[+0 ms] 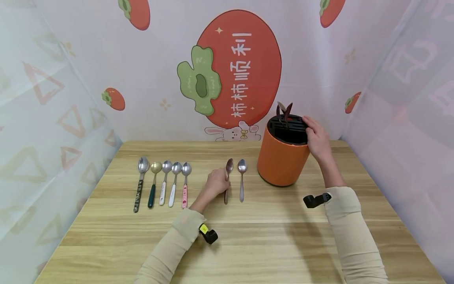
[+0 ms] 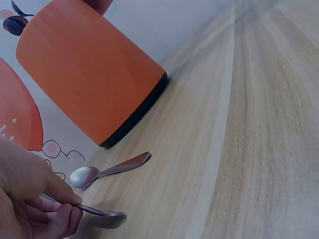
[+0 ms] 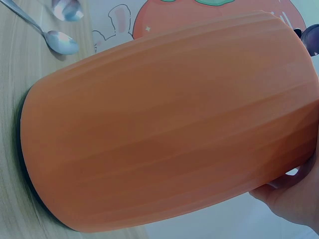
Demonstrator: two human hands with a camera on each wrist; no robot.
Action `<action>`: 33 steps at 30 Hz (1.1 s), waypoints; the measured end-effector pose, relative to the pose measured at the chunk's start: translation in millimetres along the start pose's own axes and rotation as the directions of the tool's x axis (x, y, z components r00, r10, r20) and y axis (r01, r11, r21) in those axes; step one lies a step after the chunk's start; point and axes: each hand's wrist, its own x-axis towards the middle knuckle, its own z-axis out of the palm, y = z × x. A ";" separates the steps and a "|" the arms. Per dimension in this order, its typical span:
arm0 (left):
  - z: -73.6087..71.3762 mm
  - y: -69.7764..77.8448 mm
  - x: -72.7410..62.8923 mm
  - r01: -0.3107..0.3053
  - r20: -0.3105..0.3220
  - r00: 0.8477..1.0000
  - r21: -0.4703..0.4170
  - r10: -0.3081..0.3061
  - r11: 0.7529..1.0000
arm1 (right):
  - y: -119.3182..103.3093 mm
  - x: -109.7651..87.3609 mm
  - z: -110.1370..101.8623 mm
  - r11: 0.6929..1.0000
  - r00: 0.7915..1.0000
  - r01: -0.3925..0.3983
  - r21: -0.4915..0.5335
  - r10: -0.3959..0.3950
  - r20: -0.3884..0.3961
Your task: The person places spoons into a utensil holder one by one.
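My left hand [image 1: 217, 182] pinches the handle of a dark-toned metal spoon [image 1: 229, 165] by thumb and fingers, low over the table. In the left wrist view, that spoon [image 2: 108, 220] has its end poking out past the fingertips. Just to its right lies a silver spoon [image 1: 242, 167]. On the right stands an orange utensil holder [image 1: 281, 165] with a black slotted top, slightly tilted. My right hand [image 1: 318, 142] grips its upper right rim; part of that hand is cut off in the right wrist view. Dark spoon heads [image 1: 285, 111] stick up from the slots.
Several spoons lie in a row on the left: a long one with a patterned black handle [image 1: 138, 196], a gold one with a green handle [image 1: 151, 196], two white-handled ones, and a pink-handled one [image 1: 185, 196]. A printed cloth backdrop [image 1: 159, 71] rises behind the wooden table [image 1: 255, 240].
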 end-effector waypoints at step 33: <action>-19.9 28.8 -18.3 -0.222 -0.249 0.953 -0.181 0.174 0.958 | -2.0 -0.2 0.6 1.000 1.000 -0.007 0.005 0.007 -0.012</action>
